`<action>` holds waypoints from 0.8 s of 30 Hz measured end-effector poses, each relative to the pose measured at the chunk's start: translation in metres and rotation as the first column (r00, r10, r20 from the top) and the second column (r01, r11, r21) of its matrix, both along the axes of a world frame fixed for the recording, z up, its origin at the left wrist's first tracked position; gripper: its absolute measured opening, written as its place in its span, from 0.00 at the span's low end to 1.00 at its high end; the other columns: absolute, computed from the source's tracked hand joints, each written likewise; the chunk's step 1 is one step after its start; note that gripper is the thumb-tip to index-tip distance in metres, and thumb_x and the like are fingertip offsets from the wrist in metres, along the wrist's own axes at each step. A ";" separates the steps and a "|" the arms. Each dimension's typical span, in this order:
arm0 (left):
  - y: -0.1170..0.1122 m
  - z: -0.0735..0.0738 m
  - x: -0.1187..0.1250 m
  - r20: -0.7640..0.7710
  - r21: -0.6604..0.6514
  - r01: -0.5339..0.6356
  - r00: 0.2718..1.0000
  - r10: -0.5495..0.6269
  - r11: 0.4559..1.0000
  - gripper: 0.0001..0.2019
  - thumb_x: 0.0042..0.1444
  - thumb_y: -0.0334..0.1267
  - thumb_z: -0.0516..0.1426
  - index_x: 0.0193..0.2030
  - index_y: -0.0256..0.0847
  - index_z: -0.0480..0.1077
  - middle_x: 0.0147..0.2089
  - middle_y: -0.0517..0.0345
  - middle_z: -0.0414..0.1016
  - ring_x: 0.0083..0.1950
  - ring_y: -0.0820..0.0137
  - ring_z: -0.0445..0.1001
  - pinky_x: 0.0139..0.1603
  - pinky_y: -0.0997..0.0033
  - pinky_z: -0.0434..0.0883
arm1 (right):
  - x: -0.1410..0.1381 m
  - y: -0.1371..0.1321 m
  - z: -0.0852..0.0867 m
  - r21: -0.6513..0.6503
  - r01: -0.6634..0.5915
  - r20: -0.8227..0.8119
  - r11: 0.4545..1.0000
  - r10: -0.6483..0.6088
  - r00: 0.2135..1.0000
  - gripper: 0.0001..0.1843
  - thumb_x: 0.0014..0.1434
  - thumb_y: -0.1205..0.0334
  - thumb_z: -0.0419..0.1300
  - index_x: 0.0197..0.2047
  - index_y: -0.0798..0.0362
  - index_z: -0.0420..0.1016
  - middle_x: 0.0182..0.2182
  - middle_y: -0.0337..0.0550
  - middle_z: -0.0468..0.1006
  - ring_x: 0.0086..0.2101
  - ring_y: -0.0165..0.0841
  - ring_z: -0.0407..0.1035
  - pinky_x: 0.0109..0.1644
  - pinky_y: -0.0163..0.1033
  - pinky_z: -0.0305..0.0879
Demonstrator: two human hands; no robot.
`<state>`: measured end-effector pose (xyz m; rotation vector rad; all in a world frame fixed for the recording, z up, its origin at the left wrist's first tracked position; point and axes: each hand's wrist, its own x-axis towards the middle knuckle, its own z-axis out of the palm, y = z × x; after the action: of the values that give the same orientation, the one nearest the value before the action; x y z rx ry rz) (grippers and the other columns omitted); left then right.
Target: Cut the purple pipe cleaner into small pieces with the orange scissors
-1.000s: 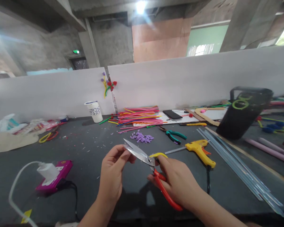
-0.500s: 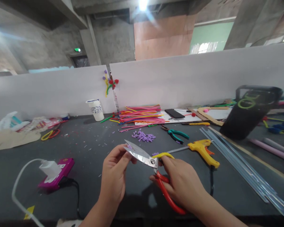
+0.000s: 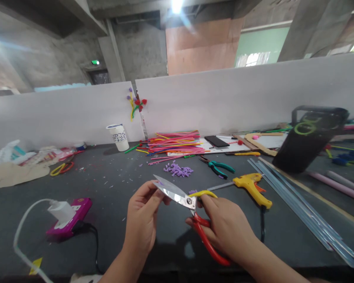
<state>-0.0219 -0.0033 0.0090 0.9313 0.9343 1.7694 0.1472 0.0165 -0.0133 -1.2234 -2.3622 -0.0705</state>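
My right hand (image 3: 228,226) grips a pair of scissors (image 3: 177,196) with red and yellow handles, their blades pointing up and left. Closed in a pinch, my left hand (image 3: 141,216) is at the blade tips. A bit of purple pipe cleaner (image 3: 160,182) shows there, mostly hidden by fingers and blades. Just beyond the scissors lies a pile of short purple pipe cleaner pieces (image 3: 178,169). A few more purple pieces (image 3: 192,192) rest by the yellow handle.
Pliers (image 3: 216,167) and a yellow glue gun (image 3: 252,188) lie to the right, beside clear glue sticks (image 3: 295,204). Long pipe cleaners (image 3: 175,143) are heaped behind. A paper cup (image 3: 119,137) stands back left, a magenta power socket (image 3: 72,218) front left, a black speaker-like object (image 3: 308,141) right.
The scissor blades have drawn closer together near my left fingertips, and less of the purple piece shows between them. Both hands stay nearly in place; the view has shifted slightly.
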 end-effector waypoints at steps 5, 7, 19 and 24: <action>0.001 -0.001 0.000 -0.010 0.004 0.005 1.000 -0.005 1.000 0.03 0.46 0.32 0.60 0.30 0.39 0.74 0.24 0.62 0.71 0.25 0.79 0.66 0.28 0.81 0.64 | 0.000 0.001 -0.001 0.031 0.000 0.006 1.000 0.000 1.000 0.17 0.55 0.47 0.48 0.30 0.54 0.65 0.23 0.44 0.72 0.24 0.36 0.66 0.28 0.36 0.51; 0.001 0.000 0.000 -0.013 0.007 0.006 1.000 -0.006 1.000 0.03 0.46 0.32 0.60 0.30 0.39 0.74 0.24 0.63 0.71 0.25 0.79 0.66 0.28 0.81 0.64 | -0.001 0.002 -0.001 0.046 0.001 0.011 0.999 -0.002 1.000 0.18 0.55 0.47 0.48 0.30 0.54 0.65 0.22 0.43 0.72 0.24 0.35 0.65 0.27 0.36 0.51; 0.001 0.002 -0.001 -0.032 0.006 -0.010 0.999 0.010 1.000 0.02 0.45 0.33 0.60 0.28 0.39 0.73 0.24 0.62 0.70 0.25 0.78 0.65 0.27 0.79 0.64 | -0.002 -0.001 0.000 0.050 0.005 0.009 0.999 -0.005 1.000 0.19 0.56 0.46 0.47 0.27 0.54 0.65 0.20 0.43 0.72 0.22 0.33 0.65 0.27 0.35 0.49; 0.001 0.002 -0.005 -0.060 0.011 -0.016 0.998 0.016 1.000 0.02 0.45 0.33 0.60 0.28 0.38 0.73 0.24 0.62 0.70 0.25 0.77 0.65 0.28 0.78 0.64 | -0.001 0.001 -0.001 0.071 0.019 0.025 0.997 -0.021 0.999 0.18 0.55 0.47 0.49 0.26 0.53 0.64 0.19 0.41 0.71 0.21 0.32 0.65 0.26 0.34 0.47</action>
<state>-0.0267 -0.0025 0.0108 0.9909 0.9744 1.7696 0.1465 0.0176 -0.0144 -1.2199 -2.3488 -0.1758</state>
